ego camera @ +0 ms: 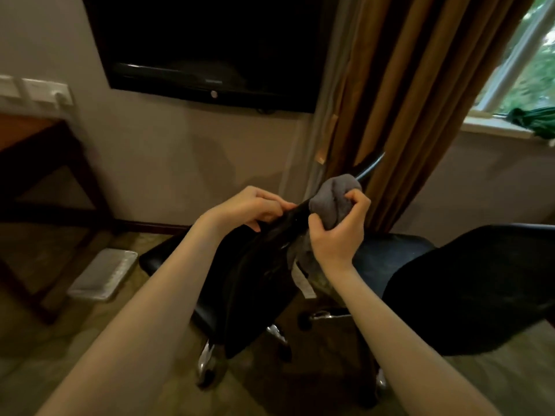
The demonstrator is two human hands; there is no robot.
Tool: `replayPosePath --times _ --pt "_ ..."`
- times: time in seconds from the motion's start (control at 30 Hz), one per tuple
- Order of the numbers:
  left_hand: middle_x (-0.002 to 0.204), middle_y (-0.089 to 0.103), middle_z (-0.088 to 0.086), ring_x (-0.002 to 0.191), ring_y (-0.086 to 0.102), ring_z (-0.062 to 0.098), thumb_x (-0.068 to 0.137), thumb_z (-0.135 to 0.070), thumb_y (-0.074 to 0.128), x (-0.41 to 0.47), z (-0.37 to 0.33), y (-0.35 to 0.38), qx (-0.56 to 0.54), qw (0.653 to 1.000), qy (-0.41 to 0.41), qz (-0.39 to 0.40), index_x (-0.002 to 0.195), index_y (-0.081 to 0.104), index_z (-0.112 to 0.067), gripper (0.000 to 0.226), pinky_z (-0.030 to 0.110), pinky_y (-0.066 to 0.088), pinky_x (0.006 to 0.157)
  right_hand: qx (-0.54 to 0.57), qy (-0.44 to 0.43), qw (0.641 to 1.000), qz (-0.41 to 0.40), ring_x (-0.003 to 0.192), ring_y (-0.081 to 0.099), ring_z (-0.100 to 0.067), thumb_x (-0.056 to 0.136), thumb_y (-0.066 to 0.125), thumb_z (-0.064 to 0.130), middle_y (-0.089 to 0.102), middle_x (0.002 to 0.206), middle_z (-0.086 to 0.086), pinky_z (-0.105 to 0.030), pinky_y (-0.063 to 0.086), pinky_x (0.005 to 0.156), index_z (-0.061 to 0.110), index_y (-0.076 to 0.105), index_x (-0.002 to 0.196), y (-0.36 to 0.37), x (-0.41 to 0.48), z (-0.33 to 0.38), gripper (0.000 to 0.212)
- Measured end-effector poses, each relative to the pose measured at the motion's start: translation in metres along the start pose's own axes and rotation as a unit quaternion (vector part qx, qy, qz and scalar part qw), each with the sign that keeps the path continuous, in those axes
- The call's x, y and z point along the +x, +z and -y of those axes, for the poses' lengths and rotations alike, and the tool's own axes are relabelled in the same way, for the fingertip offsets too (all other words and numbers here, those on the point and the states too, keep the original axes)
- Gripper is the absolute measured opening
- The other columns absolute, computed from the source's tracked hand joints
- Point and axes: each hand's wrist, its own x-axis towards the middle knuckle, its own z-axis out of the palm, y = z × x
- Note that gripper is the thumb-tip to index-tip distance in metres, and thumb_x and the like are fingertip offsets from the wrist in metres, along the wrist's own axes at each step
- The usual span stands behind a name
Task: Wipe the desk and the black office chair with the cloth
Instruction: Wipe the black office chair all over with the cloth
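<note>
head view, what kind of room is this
Most likely a hotel guest room, though a home bedroom is possible: a wall-mounted TV, a heavy brown curtain beside the window, and a small wooden desk against the wall.

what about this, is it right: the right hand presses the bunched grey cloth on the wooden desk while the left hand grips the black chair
Not quite. In the head view the right hand presses the bunched grey cloth on the upper edge of the black chair, not on the wooden desk, which stands apart at the left. The left hand does grip the black chair.
</note>
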Motion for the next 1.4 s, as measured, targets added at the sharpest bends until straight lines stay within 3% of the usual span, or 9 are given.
replayPosePath --times 0.33,0.53,0.63,0.7,0.77,0.87,1.07,1.27,1.4 --pt "0.073 0.064 -0.008 0.058 0.063 -0.001 0.093 -0.003 0.043 -0.027 0.028 0.038 -0.023 0.985 0.069 -0.158 0.121 0.060 -0.011 0.034 0.009 0.047 0.049 0.076 -0.171 0.982 0.016 0.090 0.053 -0.015 0.065 0.065 0.035 0.055 0.100 -0.005 -0.018 0.041 0.080 0.018 0.039 0.109 0.013 -0.033 -0.007 0.054" --pt "0.130 0.053 0.019 0.123 0.049 0.032 0.100 -0.011 0.033 -0.053 0.030 0.056 -0.089 0.945 0.093 -0.301 0.131 0.048 0.001 0.037 0.022 0.050 0.083 0.012 -0.257 0.958 0.130 0.092 0.060 -0.020 0.066 0.077 0.019 0.061 0.104 -0.006 -0.023 0.045 0.076 0.009 0.055 0.111 -0.004 -0.045 0.023 0.051" --pt "0.109 0.057 0.007 0.103 0.055 0.024 0.099 -0.014 0.031 -0.058 0.031 0.062 0.004 0.958 0.066 -0.279 0.118 0.053 -0.015 0.029 0.038 0.047 0.091 -0.123 -0.333 0.884 0.305 0.099 0.060 -0.026 0.074 0.069 0.023 0.058 0.113 -0.008 -0.035 0.051 0.080 0.014 0.052 0.119 -0.002 -0.048 0.005 0.049" --pt "0.106 0.055 0.001 0.093 0.054 0.020 0.099 -0.018 0.033 -0.059 0.032 0.063 0.032 0.961 0.038 -0.273 0.130 0.043 -0.021 0.033 0.039 0.046 0.091 -0.241 -0.357 0.778 0.458 0.108 0.057 -0.031 0.079 0.064 0.022 0.053 0.126 -0.012 -0.035 0.048 0.085 0.017 0.047 0.127 0.006 -0.062 -0.029 0.052" --pt "0.120 0.052 0.000 0.081 0.055 0.014 0.099 -0.020 0.036 -0.057 0.034 0.063 0.058 0.955 0.040 -0.287 0.141 0.032 -0.022 0.043 0.032 0.047 0.078 -0.259 -0.305 0.740 0.540 0.113 0.052 -0.032 0.083 0.061 0.020 0.051 0.127 -0.010 -0.032 0.040 0.083 0.016 0.045 0.130 0.006 -0.082 -0.073 0.049" --pt "0.130 0.051 0.006 0.071 0.055 0.011 0.098 -0.019 0.040 -0.053 0.039 0.054 0.100 0.944 0.060 -0.307 0.140 0.037 -0.020 0.042 0.022 0.045 0.059 -0.210 -0.222 0.807 0.506 0.115 0.049 -0.026 0.085 0.059 0.023 0.051 0.123 -0.002 -0.030 0.037 0.085 0.022 0.043 0.132 -0.005 -0.083 -0.125 0.049" --pt "0.116 0.048 0.000 0.109 0.048 0.016 0.095 -0.028 0.048 -0.031 0.052 0.067 0.116 0.887 0.164 -0.415 0.109 0.053 -0.030 0.015 0.032 0.042 0.097 -0.035 -0.223 0.962 0.151 0.102 0.056 -0.034 0.070 0.068 0.017 0.061 0.108 -0.011 -0.037 0.038 0.085 0.009 0.059 0.116 -0.012 -0.036 -0.077 0.048" --pt "0.110 0.053 -0.002 0.102 0.049 0.010 0.094 -0.024 0.052 -0.023 0.067 0.066 0.055 0.861 0.198 -0.465 0.111 0.060 -0.027 0.018 0.023 0.039 0.090 -0.003 -0.218 0.976 0.012 0.096 0.057 -0.035 0.064 0.070 0.020 0.060 0.107 -0.017 -0.042 0.045 0.087 0.015 0.045 0.112 0.037 -0.061 -0.031 0.054" --pt "0.112 0.052 0.002 0.101 0.048 0.011 0.095 -0.026 0.051 -0.023 0.073 0.067 0.019 0.855 0.201 -0.478 0.109 0.059 -0.030 0.016 0.015 0.037 0.081 -0.113 -0.325 0.924 0.168 0.085 0.061 -0.032 0.070 0.066 0.029 0.060 0.101 -0.009 -0.036 0.052 0.074 0.020 0.046 0.111 0.064 -0.100 -0.054 0.046"
